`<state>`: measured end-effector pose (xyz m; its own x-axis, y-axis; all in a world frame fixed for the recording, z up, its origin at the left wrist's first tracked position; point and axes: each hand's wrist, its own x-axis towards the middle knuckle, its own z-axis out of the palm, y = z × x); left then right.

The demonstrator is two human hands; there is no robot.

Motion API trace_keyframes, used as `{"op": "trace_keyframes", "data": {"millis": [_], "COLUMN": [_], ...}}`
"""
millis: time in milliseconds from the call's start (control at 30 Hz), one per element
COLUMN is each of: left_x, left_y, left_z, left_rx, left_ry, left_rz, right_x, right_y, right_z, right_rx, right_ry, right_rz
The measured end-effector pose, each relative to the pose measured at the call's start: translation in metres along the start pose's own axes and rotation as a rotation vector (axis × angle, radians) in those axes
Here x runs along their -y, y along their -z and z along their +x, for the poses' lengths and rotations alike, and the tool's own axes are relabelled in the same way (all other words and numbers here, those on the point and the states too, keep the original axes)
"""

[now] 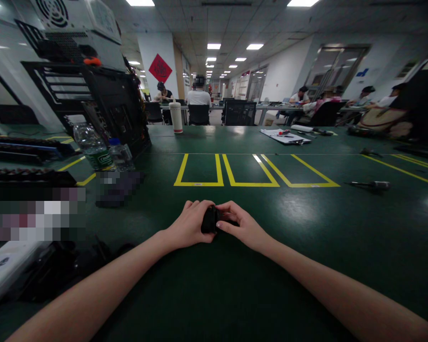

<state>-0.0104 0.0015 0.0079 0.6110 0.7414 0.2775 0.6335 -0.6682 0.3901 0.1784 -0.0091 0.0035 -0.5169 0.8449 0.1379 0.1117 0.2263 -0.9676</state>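
Observation:
Between my two hands, low over the green table (pixel 249 285), is a small black block-shaped part (pixel 209 220) whose exact kind I cannot make out. My left hand (pixel 190 222) is wrapped round its left side, thumb below and fingers over the top. From the right, my right hand (pixel 240 225) pinches at its right edge with thumb and fingertips. The fingers cover much of the part. Just beyond the hands, yellow tape outlines (pixel 199 184) mark the table top.
On the left stand a black computer case (pixel 110 104), a plastic bottle (pixel 92 145) and a blue-capped bottle (pixel 121 154). A white cup (pixel 176 118) and a clipboard (pixel 285 137) are farther back. At right lies a screwdriver (pixel 376 185). Several people sit at tables behind.

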Motion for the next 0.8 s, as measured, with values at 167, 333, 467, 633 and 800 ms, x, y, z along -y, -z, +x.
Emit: {"op": "trace_keyframes", "data": {"millis": [167, 333, 467, 633, 800], "left_x": [-0.0043, 0.0006, 0.0004, -0.0059, -0.0014], "left_y": [0.0081, 0.0007, 0.0, 0.0085, 0.0034], "left_z": [-0.0016, -0.0004, 0.0002, -0.0009, -0.0005], "left_rx": [0.043, 0.01, -0.004, 0.048, 0.015], "left_ry": [-0.016, -0.019, -0.016, -0.017, -0.013], "left_rz": [-0.002, 0.02, 0.024, 0.009, 0.028], "right_x": [-0.0023, -0.0031, -0.0017, 0.0006, 0.0], "right_y": [0.0007, 0.0, -0.001, -0.0013, 0.0003], "right_z": [-0.0003, 0.0028, 0.0022, -0.0003, -0.0008], "right_rx": [0.031, -0.015, -0.023, 0.015, 0.048], "right_ry": [0.006, 0.001, -0.017, -0.023, 0.002], "right_rz": [-0.004, 0.039, 0.019, 0.006, -0.003]}}
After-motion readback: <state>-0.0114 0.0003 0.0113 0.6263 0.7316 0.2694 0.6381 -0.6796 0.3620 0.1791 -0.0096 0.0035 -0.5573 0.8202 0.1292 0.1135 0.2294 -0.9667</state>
